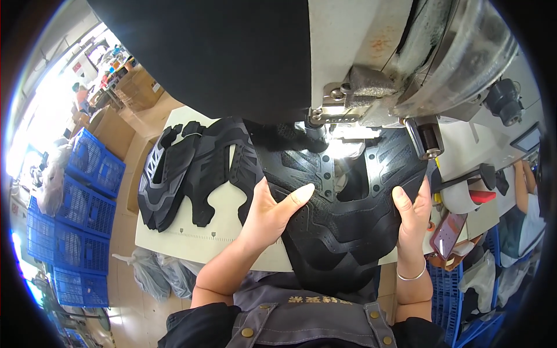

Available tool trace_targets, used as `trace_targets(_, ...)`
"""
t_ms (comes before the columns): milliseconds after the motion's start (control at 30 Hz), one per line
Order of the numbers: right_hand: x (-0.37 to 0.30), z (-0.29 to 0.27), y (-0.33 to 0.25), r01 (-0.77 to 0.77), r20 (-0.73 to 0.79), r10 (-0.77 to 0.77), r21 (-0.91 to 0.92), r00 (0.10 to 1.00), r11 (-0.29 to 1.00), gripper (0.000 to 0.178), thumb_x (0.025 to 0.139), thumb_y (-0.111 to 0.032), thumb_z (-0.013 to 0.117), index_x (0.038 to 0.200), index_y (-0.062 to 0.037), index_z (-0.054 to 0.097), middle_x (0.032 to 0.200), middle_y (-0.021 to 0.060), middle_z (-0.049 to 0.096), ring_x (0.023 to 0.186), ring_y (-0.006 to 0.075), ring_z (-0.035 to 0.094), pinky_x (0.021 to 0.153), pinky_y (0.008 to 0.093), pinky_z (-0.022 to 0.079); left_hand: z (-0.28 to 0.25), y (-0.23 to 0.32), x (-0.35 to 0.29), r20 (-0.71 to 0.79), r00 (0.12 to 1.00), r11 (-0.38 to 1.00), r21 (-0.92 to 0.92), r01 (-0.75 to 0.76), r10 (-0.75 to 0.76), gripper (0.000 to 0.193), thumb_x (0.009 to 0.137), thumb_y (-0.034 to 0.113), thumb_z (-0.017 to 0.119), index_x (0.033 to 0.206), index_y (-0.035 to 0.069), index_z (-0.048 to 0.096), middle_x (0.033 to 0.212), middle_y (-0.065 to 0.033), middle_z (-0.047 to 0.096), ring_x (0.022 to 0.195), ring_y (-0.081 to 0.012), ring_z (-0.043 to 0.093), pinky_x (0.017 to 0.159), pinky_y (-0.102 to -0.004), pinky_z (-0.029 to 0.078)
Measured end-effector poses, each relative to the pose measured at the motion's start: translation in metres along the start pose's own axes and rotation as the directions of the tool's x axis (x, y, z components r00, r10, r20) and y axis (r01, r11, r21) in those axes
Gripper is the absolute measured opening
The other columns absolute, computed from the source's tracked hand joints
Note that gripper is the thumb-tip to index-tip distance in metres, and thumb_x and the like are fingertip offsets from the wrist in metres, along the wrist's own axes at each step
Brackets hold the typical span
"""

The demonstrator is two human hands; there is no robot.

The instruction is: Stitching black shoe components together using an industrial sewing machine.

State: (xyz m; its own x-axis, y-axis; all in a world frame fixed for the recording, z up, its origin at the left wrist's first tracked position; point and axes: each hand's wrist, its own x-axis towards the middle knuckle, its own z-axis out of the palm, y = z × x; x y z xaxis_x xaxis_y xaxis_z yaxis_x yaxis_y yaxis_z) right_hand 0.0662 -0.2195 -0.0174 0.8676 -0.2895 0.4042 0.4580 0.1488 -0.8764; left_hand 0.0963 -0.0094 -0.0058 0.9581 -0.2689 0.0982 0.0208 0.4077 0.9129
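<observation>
A large black moulded panel (348, 232) with angular ridges, slots and small round studs lies across the sewing machine's bed and hangs over the near table edge. My left hand (281, 209) grips its left side, thumb on top and the other fingers mostly hidden along the edge. On the opposite side, my right hand (411, 211) clasps the panel in the same way. The panel's far part reaches under the head of the industrial sewing machine (354, 107), where a bright lamp glares. The needle's contact with the panel cannot be made out.
Similar black panels (200, 168) lie overlapping on the white table (232, 211) at left. Blue crates (84, 214) are stacked on the floor at far left, near cardboard boxes (139, 89). A phone (449, 235) rests at right. Another person's arm (520, 185) shows at far right.
</observation>
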Motion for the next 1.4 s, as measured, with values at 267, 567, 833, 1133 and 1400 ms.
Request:
trace_targets(267,0.019,-0.005,-0.005,-0.308,0.14,0.282,0.222,0.949,0.925,0.037,0.079,-0.002,0.05,0.115,0.0032,0.043,0.103,0.0112,0.055,0.09,0.017,0.057,0.08,0.0281,0.047,0.001,-0.003,-0.003,-0.019,1.0,1.0,0.023,0.0,0.0,0.019,0.082,0.0,0.056,0.099,-0.005,0.053,0.091,-0.0076,0.06,0.08,-0.0111,0.058,0.07,-0.0239,0.048)
trace_targets(567,0.008,-0.003,0.023,-0.494,0.224,0.441,0.433,0.869,0.754,0.038,0.08,-0.004,0.043,0.117,0.0036,0.041,0.102,0.0173,0.058,0.098,0.0231,0.057,0.086,0.0311,0.045,0.007,-0.005,-0.004,-0.005,0.999,0.995,-0.09,0.037,-0.038,0.02,0.084,0.003,0.054,0.103,-0.003,0.053,0.094,-0.0065,0.06,0.082,-0.0111,0.057,0.075,-0.0255,0.048)
trace_targets(833,0.019,-0.005,0.009,-0.388,0.149,0.358,0.321,0.922,0.864,0.029,0.082,-0.004,0.041,0.11,0.0043,0.046,0.097,0.016,0.06,0.085,0.0203,0.061,0.074,0.0285,0.051,0.01,-0.014,-0.003,-0.053,0.997,0.998,0.006,-0.055,0.055,0.019,0.084,0.004,0.055,0.102,-0.002,0.054,0.092,-0.0057,0.06,0.08,-0.0097,0.056,0.073,-0.0249,0.047)
trace_targets(1133,0.001,0.002,0.002,-0.167,-0.009,0.168,0.059,0.986,0.984,0.031,0.078,-0.004,0.058,0.107,0.0021,0.049,0.093,0.0059,0.059,0.081,0.0114,0.055,0.078,0.0249,0.044,0.004,-0.003,0.003,0.006,1.0,0.997,-0.079,-0.002,0.002,0.021,0.083,0.002,0.055,0.104,-0.003,0.052,0.094,-0.0067,0.06,0.083,-0.0121,0.058,0.076,-0.0267,0.048)
trace_targets(1400,0.013,-0.001,0.008,-0.164,0.017,0.163,0.008,0.986,0.986,0.025,0.08,-0.007,0.059,0.102,0.0017,0.053,0.093,0.0057,0.059,0.081,0.011,0.055,0.076,0.0242,0.044,-0.002,-0.002,0.011,0.009,1.0,1.0,0.008,-0.011,0.011,0.023,0.082,0.001,0.055,0.104,-0.006,0.05,0.094,-0.0084,0.059,0.083,-0.0111,0.057,0.074,-0.0251,0.048)
